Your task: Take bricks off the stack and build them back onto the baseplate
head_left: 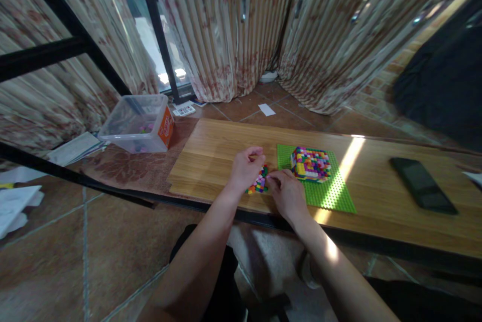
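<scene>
The bricks [260, 183] lie between the fingers of the left hand [244, 169] and right hand [289, 192]. Fingers curl; I can't tell if they hold any. A bump could scatter bricks.

Bare forearms [213, 234], black legwear [228, 287] below (its cut too shadowed to tell)

- Loose bricks [259, 184]: a many-coloured heap on the worktop [211, 156] before me, partly hidden from my view.
- Green baseplate [326, 198]: studded, flat on the worktop to my right, partly sunlit.
- Brick block [312, 165]: boxy, upright, multicoloured, yellow at its near left corner, standing on the baseplate.
</scene>
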A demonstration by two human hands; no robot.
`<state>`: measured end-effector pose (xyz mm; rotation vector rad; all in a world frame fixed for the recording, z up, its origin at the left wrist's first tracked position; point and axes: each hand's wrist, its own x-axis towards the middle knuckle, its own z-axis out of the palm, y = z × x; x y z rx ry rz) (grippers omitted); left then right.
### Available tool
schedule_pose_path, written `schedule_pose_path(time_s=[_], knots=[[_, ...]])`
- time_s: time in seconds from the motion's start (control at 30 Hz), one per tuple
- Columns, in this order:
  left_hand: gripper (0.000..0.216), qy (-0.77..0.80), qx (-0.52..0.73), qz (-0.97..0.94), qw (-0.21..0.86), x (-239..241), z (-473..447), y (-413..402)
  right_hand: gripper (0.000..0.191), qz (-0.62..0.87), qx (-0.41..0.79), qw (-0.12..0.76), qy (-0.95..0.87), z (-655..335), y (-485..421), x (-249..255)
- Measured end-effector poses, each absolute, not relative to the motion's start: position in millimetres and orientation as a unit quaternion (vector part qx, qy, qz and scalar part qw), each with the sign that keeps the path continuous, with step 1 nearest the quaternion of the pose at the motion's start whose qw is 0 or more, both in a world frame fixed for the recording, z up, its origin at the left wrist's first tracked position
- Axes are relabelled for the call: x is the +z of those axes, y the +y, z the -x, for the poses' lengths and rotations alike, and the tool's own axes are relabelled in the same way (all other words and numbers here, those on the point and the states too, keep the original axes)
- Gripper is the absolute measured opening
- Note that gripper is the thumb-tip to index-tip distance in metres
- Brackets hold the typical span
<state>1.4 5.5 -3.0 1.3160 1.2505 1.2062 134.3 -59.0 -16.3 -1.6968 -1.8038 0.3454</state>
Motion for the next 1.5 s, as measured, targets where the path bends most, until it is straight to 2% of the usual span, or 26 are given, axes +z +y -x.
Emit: schedule_pose_path(time_s=[0.2,0.4,0.8,0.9,1.0,1.13,1.2,1.27,1.4,1.5], knots=[[0.015,0.439,0.416,-0.588,0.537,3,-10,-7,0.025,0.655,0.200,0.491,-0.539,-150,-75,-5],[0.012,0.344,0.399,-0.594,0.608,6,-32,-19,0.025,0.624,0.301,0.574,-0.437,-156,-80,-4],[0.012,0.322,0.438,-0.625,0.560,-1,-59,-20,0.032,0.574,0.423,0.628,-0.314,-172,-75,4],[0.011,0.352,0.440,-0.646,0.515,0,-64,-23,0.036,0.583,0.421,0.623,-0.308,-180,-76,4],[0.011,0.391,0.424,-0.679,0.455,7,-66,-23,0.038,0.613,0.369,0.621,-0.320,-204,-74,3],[0.010,0.446,0.369,-0.740,0.343,23,-68,-17,0.040,0.706,0.186,0.545,-0.413,-267,-55,-3],[0.011,0.471,0.350,-0.757,0.289,30,-72,-14,0.042,0.782,0.111,0.427,-0.441,-299,-38,-7],[0.012,0.486,0.340,-0.768,0.242,33,-77,-11,0.040,0.799,0.101,0.389,-0.448,-322,-22,-12],[0.017,0.504,0.315,-0.785,0.177,33,-86,-8,0.041,0.826,0.014,0.232,-0.514,-338,-4,-25],[0.018,0.514,0.295,-0.790,0.157,30,-90,-8,0.043,0.819,-0.009,0.199,-0.539,-336,-2,-35]])
